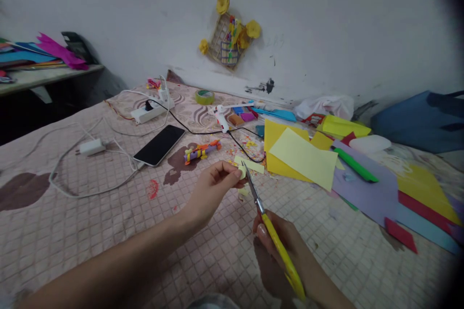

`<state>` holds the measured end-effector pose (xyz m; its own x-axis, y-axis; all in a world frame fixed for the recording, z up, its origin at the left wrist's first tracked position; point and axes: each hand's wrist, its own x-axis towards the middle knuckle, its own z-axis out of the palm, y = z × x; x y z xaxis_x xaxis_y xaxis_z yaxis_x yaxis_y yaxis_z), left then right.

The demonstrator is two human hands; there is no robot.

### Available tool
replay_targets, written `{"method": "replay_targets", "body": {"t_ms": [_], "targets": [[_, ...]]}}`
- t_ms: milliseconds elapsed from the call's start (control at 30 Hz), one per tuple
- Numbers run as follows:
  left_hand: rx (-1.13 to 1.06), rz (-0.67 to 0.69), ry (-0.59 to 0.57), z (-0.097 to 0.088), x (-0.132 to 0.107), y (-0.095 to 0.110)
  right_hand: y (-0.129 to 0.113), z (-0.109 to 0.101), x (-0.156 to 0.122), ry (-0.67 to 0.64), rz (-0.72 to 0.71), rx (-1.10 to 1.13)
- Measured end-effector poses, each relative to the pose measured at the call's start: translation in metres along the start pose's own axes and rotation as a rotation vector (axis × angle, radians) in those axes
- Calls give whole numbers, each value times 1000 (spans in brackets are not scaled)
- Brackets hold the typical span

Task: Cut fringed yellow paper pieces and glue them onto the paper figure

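Note:
My left hand (213,188) pinches a small pale yellow paper piece (242,171) between thumb and fingers, just above the bed cover. My right hand (286,246) grips yellow-handled scissors (275,239), whose metal blades point up and left and meet the paper piece at its right edge. A pale yellow strip (253,165) lies flat just behind the blades, and a small paper scrap lies below my left hand's fingertips.
Yellow, purple, red and blue paper sheets (300,157) spread to the right with a green marker (355,165). A phone (159,145), charger and cables (92,147), power strip (150,112), glue gun (221,118), tape roll (205,97) and a small rolled paper craft (201,151) lie behind. Wall decoration (230,34) hangs above.

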<state>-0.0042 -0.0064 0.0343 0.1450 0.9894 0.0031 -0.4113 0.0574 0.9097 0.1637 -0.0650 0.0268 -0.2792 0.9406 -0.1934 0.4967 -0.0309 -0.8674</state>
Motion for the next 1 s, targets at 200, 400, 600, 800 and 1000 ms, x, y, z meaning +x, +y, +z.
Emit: {"method": "replay_targets", "body": {"t_ms": [200, 400, 600, 800, 1000], "targets": [[-16, -18, 15, 0, 0, 0, 1, -1, 1, -13, 12, -9], [-13, -18, 17, 0, 0, 0, 6, 1, -1, 19, -14, 5], [-8, -10, 16, 0, 0, -1, 10, 1, 1, 4, -18, -9], [-11, -19, 11, 0, 0, 0, 9, 0, 1, 11, -5, -8], [5, -36, 19, 1, 1, 3, 6, -2, 0, 4, 9, -11]]}}
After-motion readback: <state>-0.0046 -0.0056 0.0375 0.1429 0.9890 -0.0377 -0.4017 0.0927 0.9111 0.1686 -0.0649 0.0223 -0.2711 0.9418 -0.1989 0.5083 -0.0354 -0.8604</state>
